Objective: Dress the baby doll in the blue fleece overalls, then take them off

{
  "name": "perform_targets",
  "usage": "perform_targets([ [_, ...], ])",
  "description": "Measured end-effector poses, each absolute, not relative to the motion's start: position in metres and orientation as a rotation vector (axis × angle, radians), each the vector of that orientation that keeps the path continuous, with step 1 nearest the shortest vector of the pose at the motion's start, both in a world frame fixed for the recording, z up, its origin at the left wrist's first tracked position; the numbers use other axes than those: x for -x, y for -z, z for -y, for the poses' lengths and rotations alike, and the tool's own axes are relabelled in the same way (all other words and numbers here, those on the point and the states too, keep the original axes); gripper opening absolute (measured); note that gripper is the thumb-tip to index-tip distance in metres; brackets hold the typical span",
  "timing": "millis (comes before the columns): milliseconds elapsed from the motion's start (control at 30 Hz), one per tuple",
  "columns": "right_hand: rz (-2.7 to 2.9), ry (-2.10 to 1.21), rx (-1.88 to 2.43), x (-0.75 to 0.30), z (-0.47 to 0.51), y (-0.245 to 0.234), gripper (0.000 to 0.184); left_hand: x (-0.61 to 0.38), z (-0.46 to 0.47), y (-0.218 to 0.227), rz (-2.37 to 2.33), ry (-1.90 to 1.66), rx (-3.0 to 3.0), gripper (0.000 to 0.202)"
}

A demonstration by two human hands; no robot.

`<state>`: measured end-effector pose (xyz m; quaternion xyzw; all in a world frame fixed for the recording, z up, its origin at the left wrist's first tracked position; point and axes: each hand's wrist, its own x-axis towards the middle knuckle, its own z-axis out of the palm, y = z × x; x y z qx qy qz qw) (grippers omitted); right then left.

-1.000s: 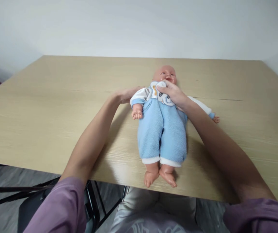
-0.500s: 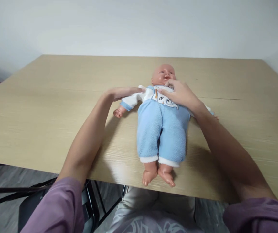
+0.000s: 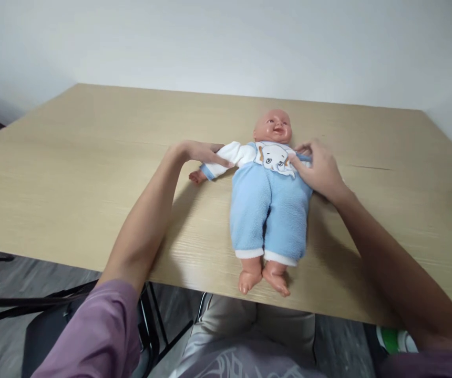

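A baby doll lies on its back on the wooden table, head away from me and feet near the front edge. It wears a light blue fleece romper with white sleeves and an elephant bib. My left hand rests on the doll's white sleeve on the left side, fingers laid over the arm. My right hand sits at the doll's other shoulder, fingers pinched on the romper's blue strap. The doll's arm on that side is hidden under my hand.
The table runs back to a white wall. Below the front edge show my lap in pale trousers and black chair legs on a grey floor. A green and white thing lies on the floor at the right.
The doll's arm on the left went from bent over its chest to stretched out sideways. My right hand slid from the bib under the chin over to the doll's shoulder on the right.
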<state>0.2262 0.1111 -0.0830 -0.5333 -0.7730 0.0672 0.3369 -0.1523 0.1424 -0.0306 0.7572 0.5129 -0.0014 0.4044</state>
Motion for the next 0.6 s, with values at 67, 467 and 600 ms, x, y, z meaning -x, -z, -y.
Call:
perform_targets([
  [67, 2.029, -0.082, 1.417, -0.254, -0.095, 0.097, 0.034, 0.152, -0.143, 0.03, -1.296, -0.003, -1.924, 0.092],
  [467, 2.044, -0.129, 1.523, -0.371, -0.048, 0.131, 0.066, 0.153, -0.146, 0.019, -1.527, -0.062, -2.052, 0.084],
  [600, 1.98, -0.244, 1.492, -0.366, -0.048, 0.122, 0.062, 0.103, -0.12, 0.004, -1.438, -0.551, -2.302, 0.066],
])
